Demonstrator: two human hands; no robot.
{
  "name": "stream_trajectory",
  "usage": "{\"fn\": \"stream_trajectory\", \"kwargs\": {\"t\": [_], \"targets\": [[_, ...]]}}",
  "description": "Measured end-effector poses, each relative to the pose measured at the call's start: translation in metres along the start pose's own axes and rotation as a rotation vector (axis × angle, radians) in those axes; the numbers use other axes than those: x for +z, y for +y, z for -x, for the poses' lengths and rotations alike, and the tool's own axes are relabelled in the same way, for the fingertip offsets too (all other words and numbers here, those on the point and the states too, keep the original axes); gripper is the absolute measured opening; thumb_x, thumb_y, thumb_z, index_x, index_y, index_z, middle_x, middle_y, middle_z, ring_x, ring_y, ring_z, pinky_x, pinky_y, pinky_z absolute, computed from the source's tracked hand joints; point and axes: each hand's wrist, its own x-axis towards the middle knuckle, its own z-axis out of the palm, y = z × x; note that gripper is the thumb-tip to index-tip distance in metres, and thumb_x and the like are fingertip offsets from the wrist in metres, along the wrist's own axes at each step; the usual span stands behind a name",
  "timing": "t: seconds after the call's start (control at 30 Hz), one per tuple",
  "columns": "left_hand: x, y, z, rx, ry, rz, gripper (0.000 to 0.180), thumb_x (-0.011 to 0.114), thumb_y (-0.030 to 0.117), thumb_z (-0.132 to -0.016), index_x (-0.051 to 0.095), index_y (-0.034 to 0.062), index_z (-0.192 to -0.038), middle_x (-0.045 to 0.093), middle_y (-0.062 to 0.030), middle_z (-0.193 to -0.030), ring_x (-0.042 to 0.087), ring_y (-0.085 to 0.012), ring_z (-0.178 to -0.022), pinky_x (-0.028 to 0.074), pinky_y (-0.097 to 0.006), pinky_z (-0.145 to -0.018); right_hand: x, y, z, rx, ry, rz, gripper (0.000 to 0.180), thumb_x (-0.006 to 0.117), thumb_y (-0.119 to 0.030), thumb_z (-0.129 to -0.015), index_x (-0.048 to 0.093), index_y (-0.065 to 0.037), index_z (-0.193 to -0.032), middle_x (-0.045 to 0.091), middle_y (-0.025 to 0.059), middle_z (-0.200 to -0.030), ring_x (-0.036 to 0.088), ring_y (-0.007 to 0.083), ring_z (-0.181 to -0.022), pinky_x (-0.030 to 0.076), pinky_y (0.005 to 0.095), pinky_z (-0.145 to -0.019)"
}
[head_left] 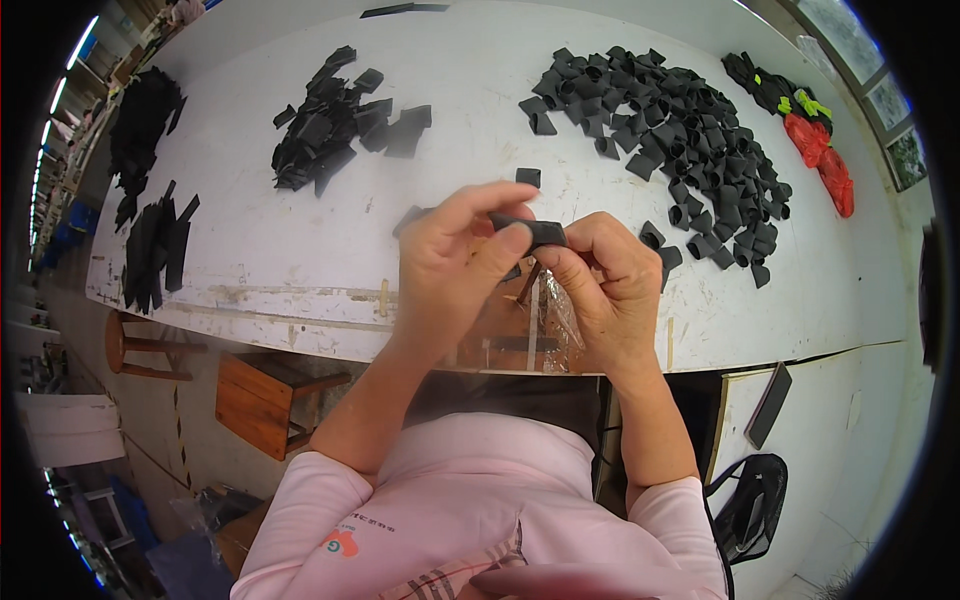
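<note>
Item: one small black band piece, centre, above the near edge of the white worktable. I log the left hand gripping its nine o'clock end, the right hand pinching its three o'clock end. Item: loose black piece, twelve o'clock. Item: heap of black loops, two o'clock. Item: pile of flat black strips, ten o'clock.

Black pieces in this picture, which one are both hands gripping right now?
The small black piece at the picture's middle, pinched by left hand and right hand together; the large heap at the right lies on the white table.
</note>
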Motion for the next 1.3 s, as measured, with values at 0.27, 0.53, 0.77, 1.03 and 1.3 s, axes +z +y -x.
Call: {"fn": "stream_trajectory", "kwargs": {"t": [0.27,0.53,0.77,1.03,1.3], "targets": [[-0.01,-0.012,-0.002,0.09,-0.069,-0.179,0.008,0.06,0.004,-0.079,0.06,-0.0008,-0.086,0.06,-0.0034,-0.074,0.054,-0.0065,-0.066,0.043,-0.019,-0.06,0.003,0.005,-0.003,-0.196,0.059,0.136,0.005,0.064,-0.003,-0.072,0.059,-0.002,-0.071,0.049,0.0061,-0.061,0.048,0.0159,-0.047,0.037,0.0265,-0.042],[-0.012,-0.016,-0.002,0.05,-0.089,-0.312,0.009,0.059,0.001,-0.078,0.057,-0.0021,-0.086,0.059,-0.0046,-0.065,0.054,-0.0069,-0.058,0.043,-0.02,-0.053,0.007,0.004,-0.004,-0.211,0.097,0.243,0.012,0.064,-0.004,-0.072,0.054,-0.002,-0.066,0.045,0.0061,-0.058,0.045,0.019,-0.047,0.035,0.0279,-0.042],[-0.029,-0.074,0.004,-0.005,-0.062,-1.02,0.025,0.066,0.009,-0.07,0.056,-0.0014,-0.091,0.054,-0.0168,-0.092,0.055,-0.0263,-0.083,0.045,-0.034,-0.07,-0.035,0.01,-0.04,0.211,0.079,-0.211,0.029,0.059,-0.026,-0.081,0.062,0.003,-0.085,0.056,0.0013,-0.063,0.043,0.0061,-0.053,0.033,0.0188,-0.047],[-0.047,-0.116,0.001,0.157,-0.186,-1.239,0.009,0.061,0.004,-0.07,0.053,0.001,-0.074,0.049,-0.0117,-0.076,0.049,-0.0289,-0.081,0.041,-0.035,-0.069,-0.01,0.032,0.042,0.465,0.015,-0.191,0.023,0.056,-0.019,-0.083,0.061,0.004,-0.085,0.056,0.0027,-0.062,0.046,0.0055,-0.055,0.036,0.0199,-0.049],[-0.042,-0.107,0.003,0.132,-0.071,-1.278,0.013,0.062,0.011,-0.072,0.054,0.0025,-0.078,0.054,-0.0144,-0.083,0.048,-0.0311,-0.081,0.041,-0.038,-0.07,0.019,0.025,0.077,0.287,-0.075,-0.039,0.006,0.057,-0.004,-0.079,0.06,0.002,-0.078,0.057,0.0112,-0.064,0.054,0.0185,-0.052,0.042,0.0266,-0.05]]}}
